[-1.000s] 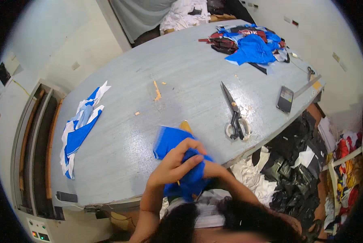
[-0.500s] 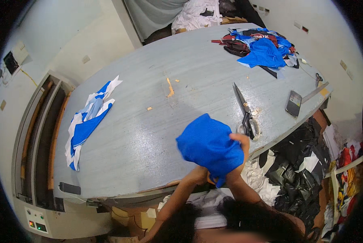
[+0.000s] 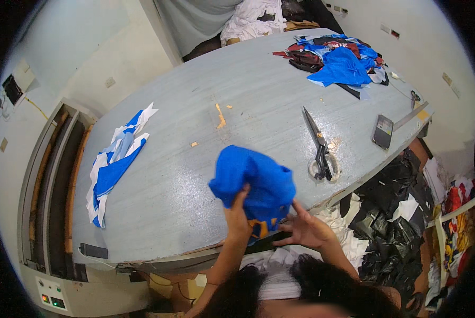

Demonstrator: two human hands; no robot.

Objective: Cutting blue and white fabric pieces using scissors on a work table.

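Note:
Over the table's near edge, a bunched piece of blue fabric (image 3: 256, 183) is held up, with a yellow-orange print showing at its lower end. My left hand (image 3: 238, 216) is closed on the fabric's left side, thumb on the outside. At its lower right, my right hand (image 3: 309, 230) is open with spread fingers, the fingertips next to the fabric's edge; whether they touch it I cannot tell. Large scissors (image 3: 320, 146) with dark handles lie to the right of the fabric, blades pointing away.
The grey table (image 3: 179, 175) carries blue and white fabric pieces (image 3: 115, 164) at the left and a mixed cloth heap (image 3: 343, 63) far right. A phone (image 3: 383, 131) and a metal ruler (image 3: 411, 115) lie near the right edge. Black plastic bags (image 3: 388, 228) fill the floor there.
The blue fabric has moved left and turned, bringing its yellow-orange print into view. My left hand now grips its left side; my right hand has come off its right side and opened.

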